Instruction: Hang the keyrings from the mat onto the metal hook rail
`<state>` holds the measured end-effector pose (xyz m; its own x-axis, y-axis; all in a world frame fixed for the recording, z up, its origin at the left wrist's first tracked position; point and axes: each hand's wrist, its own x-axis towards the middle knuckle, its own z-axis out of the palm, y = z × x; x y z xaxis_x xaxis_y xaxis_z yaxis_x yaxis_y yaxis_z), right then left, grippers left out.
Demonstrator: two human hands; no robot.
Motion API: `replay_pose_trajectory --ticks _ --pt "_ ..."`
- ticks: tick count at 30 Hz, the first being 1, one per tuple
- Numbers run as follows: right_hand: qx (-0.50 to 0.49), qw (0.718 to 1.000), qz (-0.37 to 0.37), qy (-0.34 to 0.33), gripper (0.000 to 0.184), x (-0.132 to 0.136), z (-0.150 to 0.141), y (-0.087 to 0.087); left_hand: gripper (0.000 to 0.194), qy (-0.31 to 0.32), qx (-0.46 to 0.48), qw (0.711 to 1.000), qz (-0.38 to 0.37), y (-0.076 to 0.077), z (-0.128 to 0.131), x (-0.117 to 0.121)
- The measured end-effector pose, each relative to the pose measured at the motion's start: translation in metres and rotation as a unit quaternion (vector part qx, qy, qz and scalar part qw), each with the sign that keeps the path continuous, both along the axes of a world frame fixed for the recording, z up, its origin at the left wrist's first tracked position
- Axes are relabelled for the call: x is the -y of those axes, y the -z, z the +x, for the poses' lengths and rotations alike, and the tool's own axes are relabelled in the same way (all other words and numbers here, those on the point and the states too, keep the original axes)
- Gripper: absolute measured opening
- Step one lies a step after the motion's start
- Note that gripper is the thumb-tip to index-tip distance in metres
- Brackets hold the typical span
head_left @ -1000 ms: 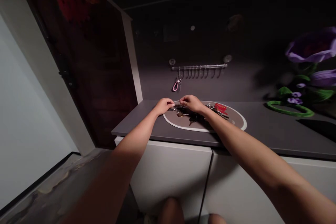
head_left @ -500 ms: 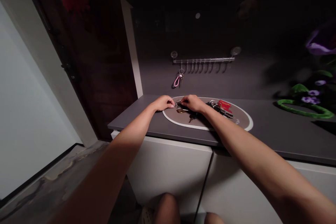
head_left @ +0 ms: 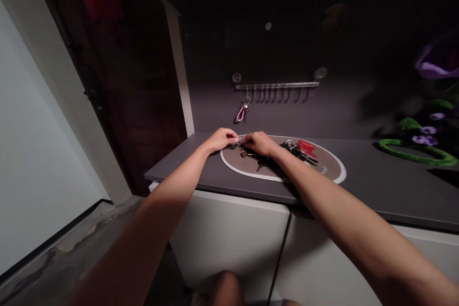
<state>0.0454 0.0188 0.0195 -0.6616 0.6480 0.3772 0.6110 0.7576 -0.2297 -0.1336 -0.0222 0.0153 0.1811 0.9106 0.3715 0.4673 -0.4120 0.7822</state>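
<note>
On the wall (head_left: 215,100) above the hands, 1 rail (head_left: 278,85) bears 1 pink keyring (head_left: 240,114). 1 green ring (head_left: 416,153) lies well right of the hands. Metal keys (head_left: 240,142), too jumbled to count, lie between the left hand (head_left: 223,139) and right hand (head_left: 261,143), on 1 mat (head_left: 233,158) partly covered by the right. Beside that hand lie 1 red piece (head_left: 307,148) and more keys. Both hands curl inward; I cannot tell whether either grips anything.

Home entryway: door (head_left: 143,91), hook rail (head_left: 278,86)
</note>
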Motion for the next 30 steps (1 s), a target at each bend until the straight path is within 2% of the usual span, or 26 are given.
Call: replay_pose_trajectory --ticks 6,13,20,30 --pt "-0.055 0.998 -0.013 -0.001 0.015 0.006 -0.002 -0.005 0.028 -0.004 0.098 0.995 0.012 -0.002 -0.002 -0.001" --pt "-0.216 0.969 -0.122 -0.012 0.017 0.010 -0.004 -0.009 0.032 0.008 0.201 0.979 -0.011 -0.003 0.001 -0.003" --pt "-0.309 0.921 -0.228 -0.066 0.023 0.019 -0.005 -0.014 0.033 0.010 0.238 0.971 -0.011 -0.003 0.003 -0.002" --pt "-0.355 0.895 -0.260 -0.067 0.025 0.014 -0.005 -0.012 0.037 0.014 0.238 0.971 -0.020 -0.003 0.006 -0.003"
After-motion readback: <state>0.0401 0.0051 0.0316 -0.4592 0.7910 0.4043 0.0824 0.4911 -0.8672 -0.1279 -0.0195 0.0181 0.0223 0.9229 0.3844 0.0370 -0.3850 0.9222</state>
